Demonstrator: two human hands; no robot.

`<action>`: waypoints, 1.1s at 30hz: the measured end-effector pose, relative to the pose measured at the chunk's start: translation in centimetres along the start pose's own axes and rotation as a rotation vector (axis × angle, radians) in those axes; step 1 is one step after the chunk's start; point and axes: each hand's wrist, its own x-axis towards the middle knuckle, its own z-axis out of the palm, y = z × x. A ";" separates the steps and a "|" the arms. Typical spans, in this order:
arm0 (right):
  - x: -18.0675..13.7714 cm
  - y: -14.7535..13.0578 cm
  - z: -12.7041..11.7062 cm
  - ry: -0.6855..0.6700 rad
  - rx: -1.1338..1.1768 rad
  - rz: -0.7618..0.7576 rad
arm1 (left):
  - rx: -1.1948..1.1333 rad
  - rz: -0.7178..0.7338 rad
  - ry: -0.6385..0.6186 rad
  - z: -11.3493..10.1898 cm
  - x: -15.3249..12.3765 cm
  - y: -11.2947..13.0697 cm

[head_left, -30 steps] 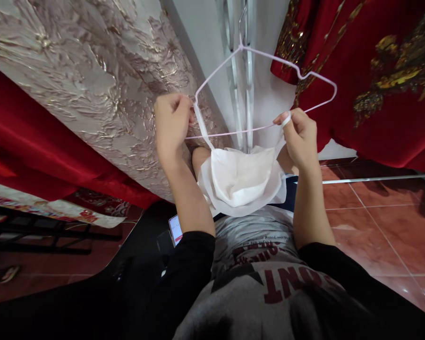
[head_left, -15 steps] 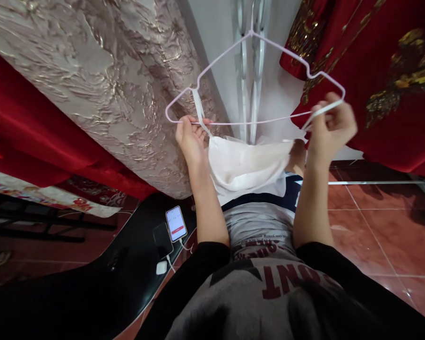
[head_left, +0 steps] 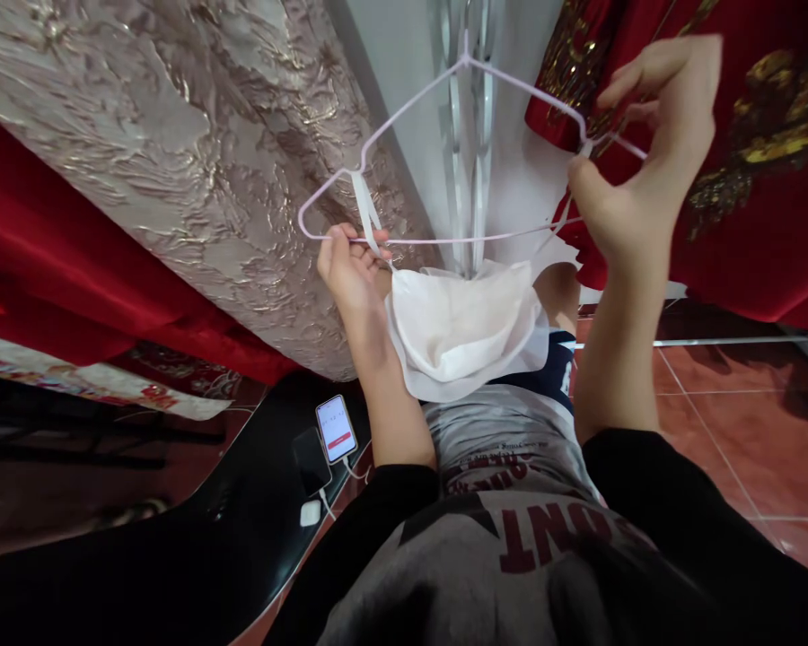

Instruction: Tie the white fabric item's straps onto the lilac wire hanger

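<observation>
A thin pink clothes hanger [head_left: 437, 240] hangs in front of me, its neck pointing up. My left hand [head_left: 351, 262] is closed around the lower bar near its left corner, beside a white strap [head_left: 364, 205] looped in the left notch. From the straps hangs a white garment [head_left: 454, 327] with a sheer outer layer, just above my lap. Its other strap [head_left: 566, 205] runs up to the hanger's right notch. My right hand [head_left: 653, 152] is at that end, thumb and fingers spread, in front of the hanger's right corner and partly hiding it.
A shiny textured cloth [head_left: 175, 161] hangs on the left, with red fabric [head_left: 108, 278] beside it. Red embroidered garments [head_left: 733, 224] hang on the right. Two phones [head_left: 337, 429] on cables and a small white case [head_left: 311, 513] lie on a black surface [head_left: 242, 502]. Metal poles [head_left: 468, 170] stand behind the hanger.
My right hand has let go of the right strap, opened and risen. That strap has moved from the hanger's right corner inward to the notch. My left hand keeps its hold.
</observation>
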 end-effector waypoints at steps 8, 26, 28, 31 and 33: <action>-5.7 -0.5 1.9 -0.502 0.050 0.229 | 0.077 0.044 -0.097 -1.1 -0.4 0.0; -7.1 0.4 1.9 -0.460 -0.034 0.272 | 0.190 0.340 -0.239 -2.2 -1.1 6.3; -7.1 0.4 1.8 -0.470 -0.021 0.268 | 0.201 0.475 -0.031 -3.0 0.0 5.1; -7.2 0.1 2.0 -0.493 0.004 0.263 | 0.273 0.379 0.037 -3.8 0.5 3.2; -7.4 -0.3 2.3 -0.513 0.027 0.255 | 0.247 0.195 -0.098 -3.6 0.0 2.2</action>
